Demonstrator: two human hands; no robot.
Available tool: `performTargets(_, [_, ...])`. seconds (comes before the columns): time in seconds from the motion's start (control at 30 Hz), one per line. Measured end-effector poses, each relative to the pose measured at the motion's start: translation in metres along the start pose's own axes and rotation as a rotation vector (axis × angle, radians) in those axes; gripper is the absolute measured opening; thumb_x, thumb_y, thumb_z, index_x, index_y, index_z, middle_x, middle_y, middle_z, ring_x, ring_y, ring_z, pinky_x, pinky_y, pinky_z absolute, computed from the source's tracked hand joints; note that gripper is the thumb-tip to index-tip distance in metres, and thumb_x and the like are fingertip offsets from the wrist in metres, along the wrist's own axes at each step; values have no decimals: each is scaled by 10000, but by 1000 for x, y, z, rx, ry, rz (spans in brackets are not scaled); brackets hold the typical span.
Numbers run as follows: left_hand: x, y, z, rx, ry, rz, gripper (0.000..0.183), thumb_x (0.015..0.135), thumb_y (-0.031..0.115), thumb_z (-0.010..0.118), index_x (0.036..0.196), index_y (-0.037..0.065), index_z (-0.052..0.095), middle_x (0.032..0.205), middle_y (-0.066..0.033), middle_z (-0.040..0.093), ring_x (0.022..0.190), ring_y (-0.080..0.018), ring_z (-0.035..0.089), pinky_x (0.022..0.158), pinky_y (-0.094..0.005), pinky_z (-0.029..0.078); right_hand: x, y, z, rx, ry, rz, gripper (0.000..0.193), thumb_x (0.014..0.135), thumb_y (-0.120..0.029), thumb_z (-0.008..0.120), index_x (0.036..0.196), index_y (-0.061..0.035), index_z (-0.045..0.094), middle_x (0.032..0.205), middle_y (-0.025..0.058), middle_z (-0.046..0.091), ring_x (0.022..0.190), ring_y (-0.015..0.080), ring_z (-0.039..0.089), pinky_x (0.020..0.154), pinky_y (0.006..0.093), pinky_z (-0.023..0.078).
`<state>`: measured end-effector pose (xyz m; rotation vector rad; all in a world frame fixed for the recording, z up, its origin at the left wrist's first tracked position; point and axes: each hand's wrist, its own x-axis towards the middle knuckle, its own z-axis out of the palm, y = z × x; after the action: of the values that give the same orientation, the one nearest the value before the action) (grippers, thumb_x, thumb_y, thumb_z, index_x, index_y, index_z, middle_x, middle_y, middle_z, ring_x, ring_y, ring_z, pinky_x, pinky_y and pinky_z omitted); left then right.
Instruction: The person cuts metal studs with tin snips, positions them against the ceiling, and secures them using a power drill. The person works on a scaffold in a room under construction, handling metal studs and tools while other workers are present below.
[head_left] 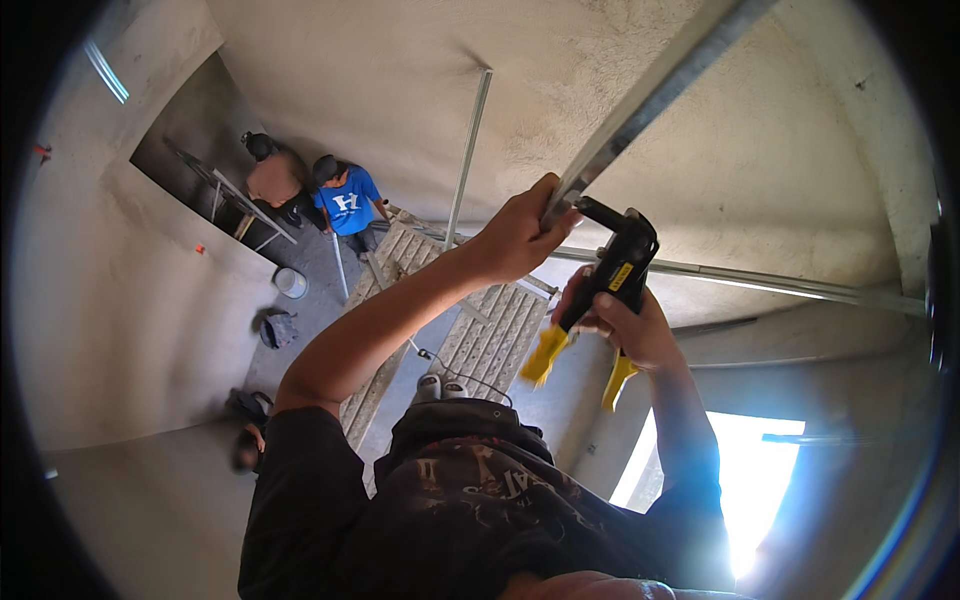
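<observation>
Raised overhead, my left hand point(512, 235) is closed around the lower end of a silvery metal channel point(650, 100), which slants up to the right. My right hand point(640, 325) grips a black stud crimper point(632, 250) with yellow handles. The handles are spread apart. The crimper's jaw end points to the channel's edge, right beside my left fingers; whether it touches the metal I cannot tell. Behind both hands a long metal rail point(760, 282) runs along the wall to the right.
Under my feet lies a perforated metal scaffold platform point(480, 350) with a cable across it. An upright metal stud point(468, 150) stands against the plaster wall. Below left are two people, one in a blue shirt point(350, 200), a bucket point(291, 283) and a dark bag point(278, 328). A bright window point(765, 490) is at lower right.
</observation>
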<state>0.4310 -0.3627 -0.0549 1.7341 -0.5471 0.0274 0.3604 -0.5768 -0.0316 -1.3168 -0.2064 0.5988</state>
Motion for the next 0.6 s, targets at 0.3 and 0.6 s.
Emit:
performTargets(0.3, [-6,3,-27,-62,-131,-9,301,964,260,648,1080,51,465,827,-42,522,750,-139,493,658,-320,419,19,15,7,420,-206,85,489,910,-395,666,1185,-16,527,973,173,606,949,375,643,891,625,506])
performTargets(0.6, [28,-25,-44,-742,-140,-101,627,1082,494,224,872,37,599,697,-7,523,644,-117,456,650,-309,418,37,13,18,364,-189,11,492,927,-396,657,1185,-1,513,974,193,605,938,393,653,875,642,507])
